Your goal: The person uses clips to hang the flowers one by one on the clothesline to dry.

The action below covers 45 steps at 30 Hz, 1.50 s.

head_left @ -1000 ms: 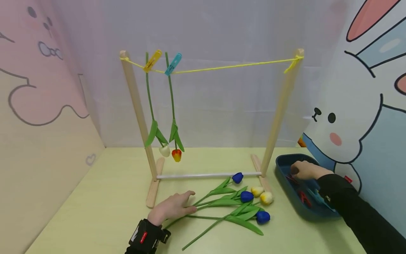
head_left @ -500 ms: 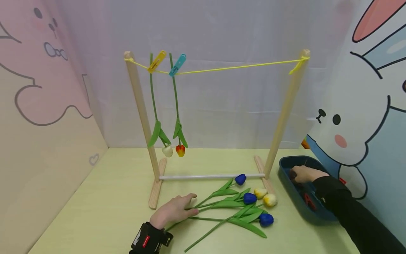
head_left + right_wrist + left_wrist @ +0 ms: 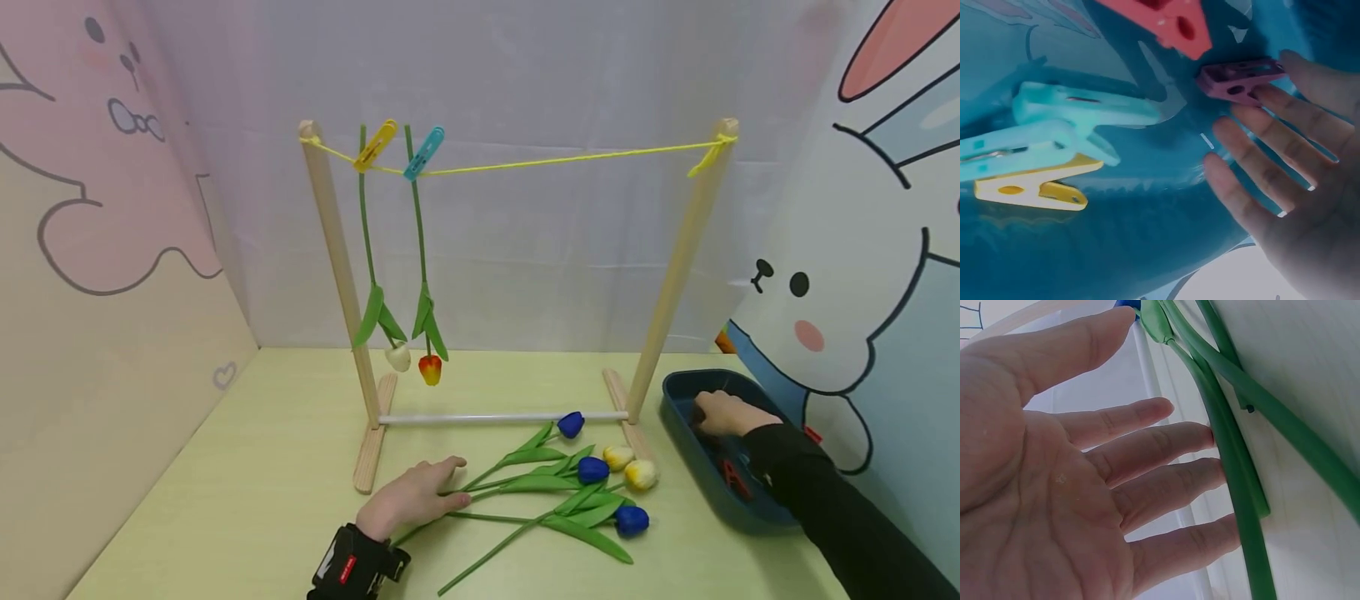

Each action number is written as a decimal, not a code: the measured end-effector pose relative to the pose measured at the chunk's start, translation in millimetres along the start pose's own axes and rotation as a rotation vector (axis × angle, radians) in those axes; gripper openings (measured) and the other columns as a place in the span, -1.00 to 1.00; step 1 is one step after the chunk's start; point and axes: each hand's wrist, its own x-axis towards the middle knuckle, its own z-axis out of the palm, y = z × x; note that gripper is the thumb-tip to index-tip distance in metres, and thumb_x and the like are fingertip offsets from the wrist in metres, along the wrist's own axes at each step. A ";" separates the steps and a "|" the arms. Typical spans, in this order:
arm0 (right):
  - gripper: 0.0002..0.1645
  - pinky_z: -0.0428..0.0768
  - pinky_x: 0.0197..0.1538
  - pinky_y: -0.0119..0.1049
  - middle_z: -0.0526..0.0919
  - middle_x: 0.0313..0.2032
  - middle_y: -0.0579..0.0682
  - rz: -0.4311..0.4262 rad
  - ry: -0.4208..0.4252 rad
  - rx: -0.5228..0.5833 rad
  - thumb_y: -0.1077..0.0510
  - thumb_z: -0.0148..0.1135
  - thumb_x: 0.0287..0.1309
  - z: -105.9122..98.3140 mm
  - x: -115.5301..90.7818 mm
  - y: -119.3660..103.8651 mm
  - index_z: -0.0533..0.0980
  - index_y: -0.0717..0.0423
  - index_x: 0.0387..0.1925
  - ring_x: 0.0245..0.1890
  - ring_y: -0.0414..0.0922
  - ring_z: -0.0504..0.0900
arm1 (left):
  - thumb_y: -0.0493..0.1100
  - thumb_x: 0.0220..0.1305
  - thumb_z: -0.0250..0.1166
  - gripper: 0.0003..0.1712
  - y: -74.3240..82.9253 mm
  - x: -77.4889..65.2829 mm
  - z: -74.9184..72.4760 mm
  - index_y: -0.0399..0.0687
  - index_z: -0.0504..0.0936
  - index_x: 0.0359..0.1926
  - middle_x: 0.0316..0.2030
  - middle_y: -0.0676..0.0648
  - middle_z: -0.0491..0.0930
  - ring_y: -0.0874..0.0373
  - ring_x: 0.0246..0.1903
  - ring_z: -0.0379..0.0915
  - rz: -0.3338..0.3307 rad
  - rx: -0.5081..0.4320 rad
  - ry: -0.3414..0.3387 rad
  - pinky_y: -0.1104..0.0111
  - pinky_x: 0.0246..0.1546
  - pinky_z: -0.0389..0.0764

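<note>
In the head view my left hand lies over the green stems of several artificial tulips. The left wrist view has its fingers spread, fingertips touching a stem. My right hand is down inside the dark blue bin. Up close in the right wrist view, its thumb and forefinger pinch the end of a purple clothespin, the other fingers extended. Near it in the bin lie a red clothespin, teal clothespins and a yellow one.
A wooden frame carries a yellow string. From it a white tulip and an orange-red tulip hang upside down by yellow and blue clothespins. A white rod joins the frame's feet.
The head view has shifted slightly. My right hand has moved a little toward the front within the bin, and the sleeve now covers the blue clothespin seen there earlier. The left hand stays on the stems.
</note>
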 end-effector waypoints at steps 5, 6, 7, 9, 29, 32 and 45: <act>-0.75 0.41 -0.47 -0.28 0.50 -0.59 -0.05 -0.027 0.116 -0.011 0.13 0.37 0.20 4.6 -5.4 3.1 0.58 0.17 -0.52 -0.57 -0.14 0.45 | 0.01 0.37 0.31 -0.34 0.0 -0.1 0.9 -0.20 0.40 0.36 0.22 -0.40 0.53 -0.40 0.24 0.43 -0.009 -0.001 0.004 -0.23 0.20 0.47; -0.72 0.40 -0.49 -0.30 0.49 -0.62 -0.07 -0.034 0.144 -0.013 0.10 0.38 0.20 5.1 -6.8 3.5 0.58 0.15 -0.55 -0.59 -0.16 0.44 | 0.01 0.37 0.31 -0.34 0.1 -0.3 1.0 -0.20 0.40 0.36 0.22 -0.40 0.54 -0.40 0.24 0.42 -0.010 -0.004 0.005 -0.23 0.20 0.47; -0.68 0.36 -0.50 -0.31 0.46 -0.65 -0.09 -0.036 0.174 -0.010 0.08 0.38 0.21 5.6 -8.3 3.9 0.56 0.13 -0.59 -0.62 -0.18 0.42 | 0.02 0.37 0.31 -0.34 0.2 -0.5 1.1 -0.20 0.40 0.36 0.22 -0.39 0.54 -0.39 0.24 0.43 -0.012 -0.004 0.005 -0.22 0.19 0.47; -0.64 0.31 -0.49 -0.32 0.42 -0.69 -0.13 -0.042 0.240 -0.002 0.05 0.37 0.22 5.0 -11.3 4.3 0.55 0.10 -0.64 -0.64 -0.19 0.39 | 0.02 0.37 0.31 -0.34 0.4 -1.1 1.3 -0.20 0.40 0.36 0.21 -0.39 0.54 -0.39 0.24 0.43 -0.014 -0.002 0.007 -0.22 0.19 0.48; -0.62 0.59 -0.27 -0.70 0.69 -0.31 -0.12 -0.167 0.889 0.641 0.21 0.09 0.47 -8.6 -49.8 -89.7 0.48 0.36 0.18 -0.40 -0.56 0.61 | -0.07 0.29 0.40 -0.45 -4.0 -3.7 0.4 -0.14 0.45 0.20 -0.16 -0.26 0.62 -0.11 -0.17 0.55 0.021 0.000 0.042 0.04 -0.17 0.57; -0.69 0.63 -0.22 -0.65 0.65 -0.37 -0.38 -0.252 0.897 0.804 0.24 0.04 0.49 -5.5 -47.3 -109.2 0.49 0.26 0.16 -0.39 -0.48 0.66 | -0.13 0.25 0.43 -0.54 -5.0 -3.4 0.2 -0.05 0.44 0.08 -0.48 0.00 0.35 0.13 -0.42 0.28 0.055 0.000 0.052 0.32 -0.41 0.32; -0.70 0.55 -0.20 -0.57 0.50 -0.27 -0.06 -0.484 0.897 1.190 0.28 -0.03 0.50 7.6 -36.6 -152.4 0.51 -0.07 0.08 -0.36 -0.26 0.54 | -0.28 0.08 0.51 -0.61 -1.8 2.1 5.8 -0.01 0.53 -0.12 -0.50 0.06 0.30 0.17 -0.44 0.22 0.050 0.042 0.036 0.38 -0.45 0.25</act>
